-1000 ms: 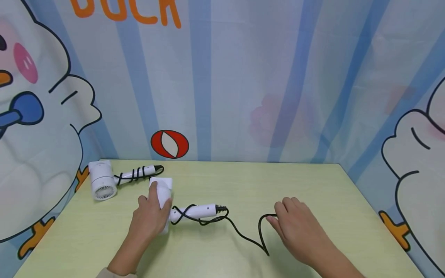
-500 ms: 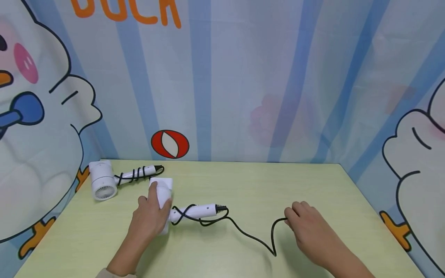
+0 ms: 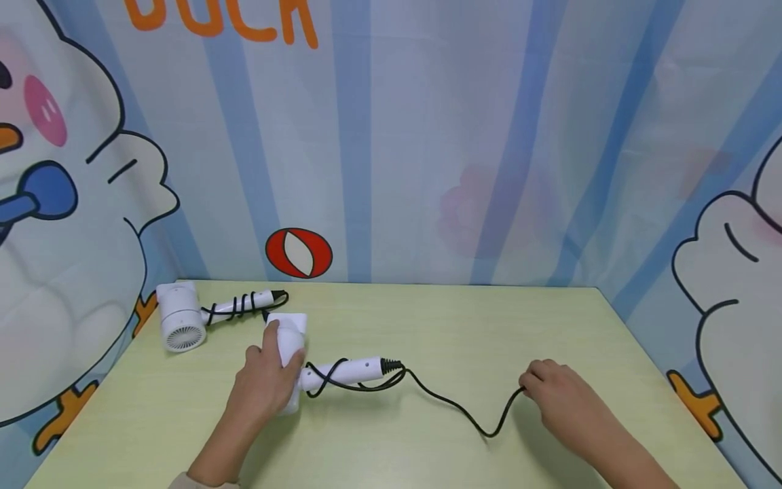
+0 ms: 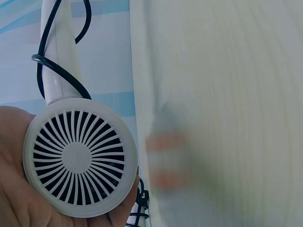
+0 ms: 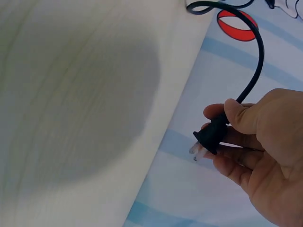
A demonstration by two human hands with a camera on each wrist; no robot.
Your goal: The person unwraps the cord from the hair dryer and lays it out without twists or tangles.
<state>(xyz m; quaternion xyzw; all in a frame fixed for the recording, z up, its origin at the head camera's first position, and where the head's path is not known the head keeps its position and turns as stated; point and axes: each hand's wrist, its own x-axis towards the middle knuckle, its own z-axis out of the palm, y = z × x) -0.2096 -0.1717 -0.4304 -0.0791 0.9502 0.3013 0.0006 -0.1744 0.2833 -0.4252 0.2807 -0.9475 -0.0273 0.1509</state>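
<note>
My left hand (image 3: pixel 263 380) grips the white head of a hair dryer (image 3: pixel 350 371), whose handle points right. In the left wrist view the fingers curl round the barrel beside the round slotted grille (image 4: pixel 78 158). A black power cord (image 3: pixel 449 402) is loosely looped about the handle and runs off to the right in a sagging curve. Its far end is in my right hand (image 3: pixel 571 407). The right wrist view has thumb and fingers pinching the black two-pin plug (image 5: pixel 211 135), its metal prongs pointing out past the fingers.
A second white hair dryer (image 3: pixel 181 318), its cord wound round the handle, lies at the back left of the pale wooden table (image 3: pixel 427 326). Behind stands a striped blue cloth (image 3: pixel 397 136) with cartoon ducks.
My right hand has moved right with the plug, drawing the cord out longer and opening its sharp bend into a shallow curve. The held dryer has shifted slightly right.
</note>
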